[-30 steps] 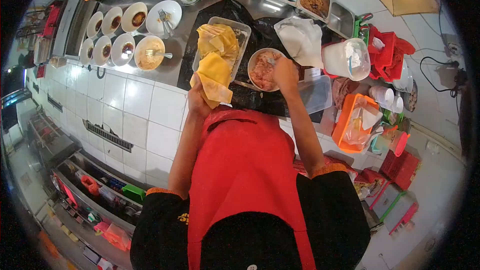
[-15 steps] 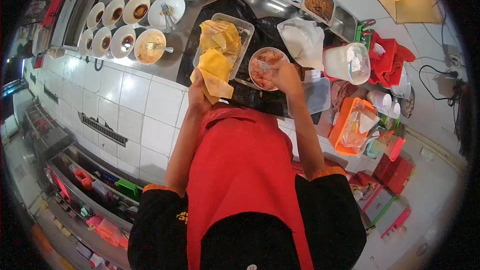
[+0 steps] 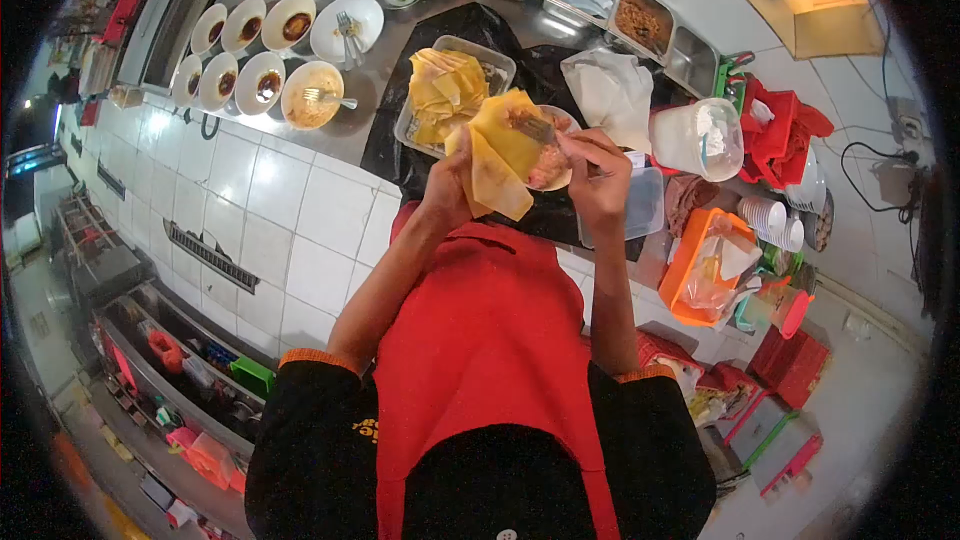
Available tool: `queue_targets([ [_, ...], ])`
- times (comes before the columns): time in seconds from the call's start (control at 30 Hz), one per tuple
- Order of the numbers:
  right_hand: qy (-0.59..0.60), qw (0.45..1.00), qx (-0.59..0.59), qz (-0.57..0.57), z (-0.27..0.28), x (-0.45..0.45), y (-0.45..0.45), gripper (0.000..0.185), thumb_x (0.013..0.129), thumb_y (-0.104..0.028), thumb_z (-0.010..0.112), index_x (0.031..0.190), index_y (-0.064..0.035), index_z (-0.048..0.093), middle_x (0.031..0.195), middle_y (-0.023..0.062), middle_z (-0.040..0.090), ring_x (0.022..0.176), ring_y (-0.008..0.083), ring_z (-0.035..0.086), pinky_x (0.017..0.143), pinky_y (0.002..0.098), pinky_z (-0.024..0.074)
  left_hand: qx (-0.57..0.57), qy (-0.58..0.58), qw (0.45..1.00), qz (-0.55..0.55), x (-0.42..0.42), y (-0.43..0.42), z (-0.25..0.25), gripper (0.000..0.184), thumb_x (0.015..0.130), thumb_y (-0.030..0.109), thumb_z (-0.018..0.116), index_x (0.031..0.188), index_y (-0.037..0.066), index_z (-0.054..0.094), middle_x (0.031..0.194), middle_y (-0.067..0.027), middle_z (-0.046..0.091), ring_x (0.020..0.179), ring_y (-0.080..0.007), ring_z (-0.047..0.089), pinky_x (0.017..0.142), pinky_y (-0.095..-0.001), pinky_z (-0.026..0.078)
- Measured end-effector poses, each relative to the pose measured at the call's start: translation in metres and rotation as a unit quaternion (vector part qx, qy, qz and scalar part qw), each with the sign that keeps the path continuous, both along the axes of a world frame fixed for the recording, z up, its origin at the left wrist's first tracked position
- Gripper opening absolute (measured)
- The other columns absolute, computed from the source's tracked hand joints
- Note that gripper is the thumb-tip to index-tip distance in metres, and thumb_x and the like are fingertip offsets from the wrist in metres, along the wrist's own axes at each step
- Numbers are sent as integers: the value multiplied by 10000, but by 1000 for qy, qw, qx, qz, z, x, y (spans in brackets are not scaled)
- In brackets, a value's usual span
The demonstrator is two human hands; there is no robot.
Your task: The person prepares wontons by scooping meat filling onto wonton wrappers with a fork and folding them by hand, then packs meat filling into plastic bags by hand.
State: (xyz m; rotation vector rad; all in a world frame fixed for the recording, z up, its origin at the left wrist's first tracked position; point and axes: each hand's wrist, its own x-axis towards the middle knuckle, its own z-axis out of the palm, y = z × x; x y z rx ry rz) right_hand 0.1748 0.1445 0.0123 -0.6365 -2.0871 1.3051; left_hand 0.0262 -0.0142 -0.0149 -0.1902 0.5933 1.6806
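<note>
My left hand [image 3: 450,183] holds several yellow wrapper sheets [image 3: 508,145] fanned out over the near left side of the meat bowl. My right hand [image 3: 598,172] grips a fork [image 3: 535,127], whose tines touch the top sheet with a little pink meat on it. Partly hidden behind the sheets and my fingers is the bowl of pink minced meat [image 3: 551,166]. More yellow wrappers [image 3: 446,90] lie piled in a metal tray [image 3: 495,66] just beyond my left hand.
Several bowls with dark sauce [image 3: 243,24] and a plate with forks [image 3: 346,28] stand at the left. White paper [image 3: 608,88], a white tub [image 3: 697,140], a clear plastic container [image 3: 640,208] and an orange basket [image 3: 708,265] are at the right. Metal food pans [image 3: 641,20] line the back.
My left hand has moved right with the wrapper sheets, from beside the tray to the bowl. My right hand has lifted the fork out of the meat and brought it onto the top sheet.
</note>
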Motion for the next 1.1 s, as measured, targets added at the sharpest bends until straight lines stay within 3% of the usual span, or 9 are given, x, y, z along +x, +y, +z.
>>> queue_targets([
  [0.07, 14, 1000, 13, -10, 0, 5, 2, 238, 866, 89, 577, 1050, 13, 708, 972, 89, 647, 800, 109, 567, 671, 201, 439, 84, -8, 996, 22, -5, -1, -1, 507, 1030, 399, 359, 1444, 107, 344, 1386, -107, 496, 1209, -290, 548, 1017, -461, 450],
  [0.17, 23, 999, -45, -2, 15, 20, 11, 239, 872, 92, 563, 1041, 9, 711, 930, 73, 651, 743, 100, 557, 630, 200, 426, 33, 44, 998, 40, -13, -4, 8, 519, 1025, 404, 396, 1433, 87, 352, 1342, -112, 522, 1178, -275, 567, 981, -429, 479],
  [0.23, -18, 978, -205, 25, 37, 27, 15, 333, 818, 137, 527, 1045, -15, 718, 888, 105, 663, 770, 136, 599, 680, 239, 457, 17, 118, 992, 32, -14, -7, 2, 528, 1020, 404, 417, 1425, 70, 356, 1314, -110, 535, 1161, -263, 575, 962, -409, 489],
  [0.37, -41, 986, -147, 65, 63, 13, 15, 276, 868, 114, 533, 1041, -4, 712, 833, 54, 647, 637, 77, 516, 556, 198, 376, -10, 265, 964, 1, -1, -6, 12, 543, 1015, 397, 445, 1406, 29, 362, 1246, -98, 563, 1122, -236, 590, 923, -368, 503],
  [0.6, -92, 989, -89, 73, 62, 1, 19, 301, 843, 137, 539, 1031, -11, 722, 847, 70, 653, 697, 96, 565, 591, 205, 405, 11, 166, 986, 15, -1, -8, 7, 539, 1016, 411, 432, 1410, 47, 376, 1284, -106, 546, 1143, -242, 581, 960, -393, 486],
  [0.67, -13, 995, -62, 73, 44, -3, 9, 408, 737, 178, 542, 1023, -36, 738, 982, 101, 692, 901, 180, 648, 778, 263, 476, 28, 112, 993, 21, -3, -5, 24, 564, 1009, 450, 412, 1420, 65, 373, 1326, -109, 529, 1184, -260, 560, 981, -431, 478],
  [0.77, 23, 996, -68, 61, 26, -7, 0, 378, 735, 169, 555, 1006, -23, 736, 1017, 99, 692, 955, 203, 652, 815, 277, 482, 22, 111, 993, 41, -6, -3, 33, 598, 1002, 499, 374, 1430, 82, 366, 1362, -112, 511, 1208, -284, 547, 987, -458, 477],
  [1.03, 3, 988, -138, 74, 37, -7, 4, 221, 768, 96, 635, 959, -4, 684, 961, 93, 645, 880, 179, 615, 767, 251, 467, 40, 5, 998, 49, -15, -16, 16, 616, 1006, 513, 343, 1428, 65, 363, 1353, -125, 518, 1178, -299, 567, 972, -456, 488],
  [1.1, 13, 988, -137, 75, 39, -17, -3, 183, 739, 21, 690, 918, -14, 683, 976, 102, 661, 898, 203, 633, 761, 276, 482, 13, 119, 993, 16, 3, -12, 23, 576, 1013, 467, 379, 1417, 56, 370, 1331, -127, 529, 1167, -284, 572, 968, -437, 490],
])
